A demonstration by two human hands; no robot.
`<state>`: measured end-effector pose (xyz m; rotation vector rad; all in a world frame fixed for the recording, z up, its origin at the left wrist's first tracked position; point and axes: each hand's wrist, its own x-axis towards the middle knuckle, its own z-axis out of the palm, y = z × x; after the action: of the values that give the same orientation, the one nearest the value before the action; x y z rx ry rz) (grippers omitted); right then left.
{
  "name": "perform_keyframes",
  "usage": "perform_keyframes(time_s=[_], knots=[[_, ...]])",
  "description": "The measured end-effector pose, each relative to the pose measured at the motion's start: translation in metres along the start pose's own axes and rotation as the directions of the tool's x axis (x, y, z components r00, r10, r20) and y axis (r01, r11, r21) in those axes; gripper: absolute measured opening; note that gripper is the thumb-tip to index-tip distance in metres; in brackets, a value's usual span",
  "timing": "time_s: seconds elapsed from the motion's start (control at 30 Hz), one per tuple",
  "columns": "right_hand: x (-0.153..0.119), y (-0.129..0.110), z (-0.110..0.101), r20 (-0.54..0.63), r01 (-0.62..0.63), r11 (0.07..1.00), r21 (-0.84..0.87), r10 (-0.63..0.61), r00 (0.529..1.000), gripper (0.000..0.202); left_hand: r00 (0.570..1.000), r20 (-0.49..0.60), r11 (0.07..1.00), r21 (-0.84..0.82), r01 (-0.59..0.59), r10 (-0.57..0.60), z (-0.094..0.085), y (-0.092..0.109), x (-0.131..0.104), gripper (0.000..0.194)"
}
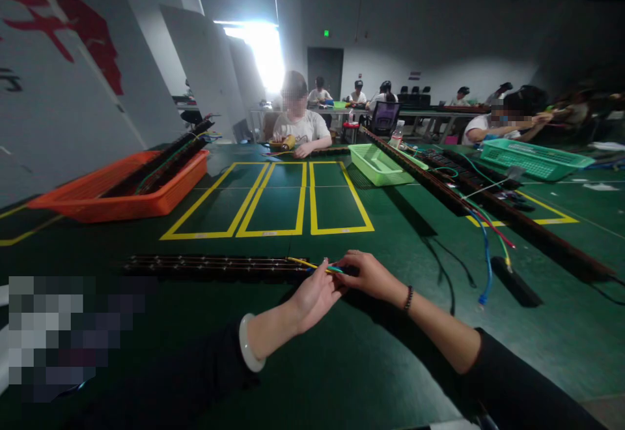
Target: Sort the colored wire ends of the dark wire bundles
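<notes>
A long dark strip (215, 266) with rows of small shiny contacts lies crosswise on the green table in front of me. From its right end come thin coloured wires (305, 262), yellow and blue-green among them. My left hand (315, 296) is closed around these wires, thumb on top. Touching it, my right hand (364, 273) pinches the wires' far ends with thumb and fingertips. What exactly sits between the right fingertips is hidden.
An orange basket (122, 212) with more dark strips stands at left. Yellow taped rectangles (273, 231) mark the table ahead. To the right are a light green basket (375, 166), long dark strips (415, 169) and loose cables (488, 267). A co-worker (303, 127) sits opposite.
</notes>
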<state>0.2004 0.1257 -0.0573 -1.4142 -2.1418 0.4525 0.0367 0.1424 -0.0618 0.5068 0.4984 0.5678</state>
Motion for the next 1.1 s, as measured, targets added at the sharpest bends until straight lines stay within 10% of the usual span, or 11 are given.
perform_keyframes(time_s=[0.33, 0.7, 1.1], knots=[[0.0, 0.008, 0.016, -0.124, 0.122, 0.937, -0.327, -0.171, 0.977, 0.017, 0.994, 0.004, 0.994, 0.013, -0.111, 0.111, -0.006, 0.002, 0.004, 0.036], [0.002, 0.007, 0.013, -0.196, 0.149, 0.98, -0.13, -0.173, 0.965, 0.021, 0.988, -0.093, 0.992, -0.016, -0.126, 0.124, -0.003, 0.002, 0.006, 0.027], [-0.001, 0.006, 0.003, -0.118, 0.358, 0.863, -0.358, -0.422, 0.899, 0.03, 0.972, -0.209, 0.982, -0.126, -0.137, 0.109, 0.003, -0.001, 0.016, 0.013]])
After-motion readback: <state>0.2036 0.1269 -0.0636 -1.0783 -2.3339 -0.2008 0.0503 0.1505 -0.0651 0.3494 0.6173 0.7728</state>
